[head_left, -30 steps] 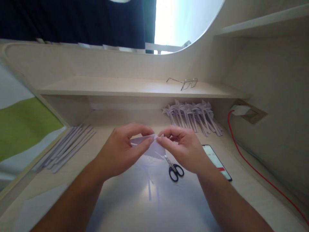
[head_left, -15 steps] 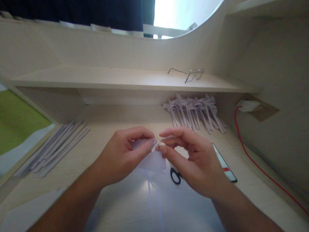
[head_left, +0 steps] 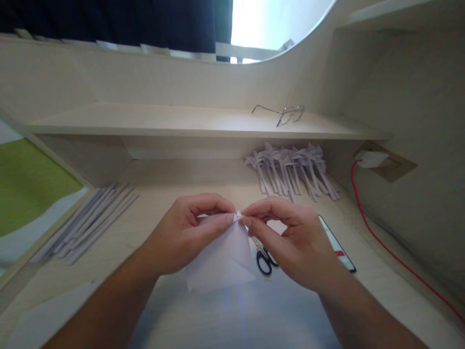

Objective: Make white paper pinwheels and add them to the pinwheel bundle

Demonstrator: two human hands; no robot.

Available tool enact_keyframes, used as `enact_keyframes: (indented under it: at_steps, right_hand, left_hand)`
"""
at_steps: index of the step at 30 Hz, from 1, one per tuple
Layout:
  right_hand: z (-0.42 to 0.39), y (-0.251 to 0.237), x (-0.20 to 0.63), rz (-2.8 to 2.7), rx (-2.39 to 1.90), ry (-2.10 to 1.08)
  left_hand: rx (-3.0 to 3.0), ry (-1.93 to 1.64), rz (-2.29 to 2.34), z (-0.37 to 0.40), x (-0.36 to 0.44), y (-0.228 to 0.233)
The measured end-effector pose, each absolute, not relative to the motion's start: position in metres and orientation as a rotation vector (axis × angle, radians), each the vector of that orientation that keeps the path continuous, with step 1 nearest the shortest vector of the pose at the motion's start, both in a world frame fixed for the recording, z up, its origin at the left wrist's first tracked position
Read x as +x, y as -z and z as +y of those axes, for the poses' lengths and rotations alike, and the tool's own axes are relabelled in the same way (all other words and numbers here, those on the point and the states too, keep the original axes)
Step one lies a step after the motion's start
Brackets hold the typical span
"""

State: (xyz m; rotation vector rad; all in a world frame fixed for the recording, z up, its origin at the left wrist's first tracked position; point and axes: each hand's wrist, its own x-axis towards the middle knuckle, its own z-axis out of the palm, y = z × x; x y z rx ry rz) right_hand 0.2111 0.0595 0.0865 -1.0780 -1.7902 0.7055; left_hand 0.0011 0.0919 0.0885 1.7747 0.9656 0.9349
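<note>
Paper (head_left: pixel 223 259), a pale folded sheet, hangs above the desk (head_left: pixel 381 291), pinched at its top corner by both hands. The left hand (head_left: pixel 185 237) closes thumb and forefinger narrowly on that corner from the left, and the right hand (head_left: pixel 290 242) closes its fingers (head_left: pixel 254 213) on the same point from the right, so the two sets of fingertips touch. The rest of the sheet spreads downward from the pinch into a broad flap.

Just right of the paper, black-handled scissors (head_left: pixel 265 259) lie on the desk, partly hidden under the right hand. Further right of the paper, past that hand, lies a phone (head_left: pixel 337 249). Beyond the paper, toward the back of the desk, a bunch of paper pinwheels (head_left: pixel 290 169) lies fanned out under a shelf (head_left: pixel 145 121), with eyeglasses (head_left: pixel 286 114) on the shelf above them. Well left of the paper, a row of paper strips (head_left: pixel 87 223) lies on the desk. A red cable (head_left: pixel 385 247) runs along the wall far right of the paper.
</note>
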Motion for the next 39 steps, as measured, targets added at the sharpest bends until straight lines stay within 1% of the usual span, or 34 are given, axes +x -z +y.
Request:
enact_keyframes:
  at_steps: [6, 15, 23, 27, 30, 34, 39]
  right_hand:
    - [0.06, -0.087, 0.215, -1.812, -1.06, -0.718]
    - [0.062, -0.091, 0.215, -1.813, -0.988, -0.879]
    - [0.065, -0.092, 0.216, -1.842, -0.965, -0.923]
    - [0.065, -0.091, 0.215, -1.83, -0.964, -0.944]
    - [0.067, -0.089, 0.213, -1.795, -0.944, -1.023]
    - [0.07, -0.088, 0.21, -1.714, -0.932, -1.109]
    - [0.072, -0.086, 0.207, -1.65, -0.973, -1.128]
  left_hand:
    - [1.783, -0.896, 0.937, 0.091, -0.001, -0.091]
    - [1.696, -0.816, 0.883, 0.091, -0.003, -0.09]
    - [1.705, -0.771, 0.887, 0.093, -0.004, -0.09]
    - [1.73, -0.785, 0.911, 0.092, -0.003, -0.089]
    - [1.716, -0.807, 0.909, 0.092, -0.001, -0.089]
    - [1.706, -0.891, 0.915, 0.092, 0.0, -0.088]
    - [1.753, -0.988, 0.963, 0.089, 0.001, -0.091]
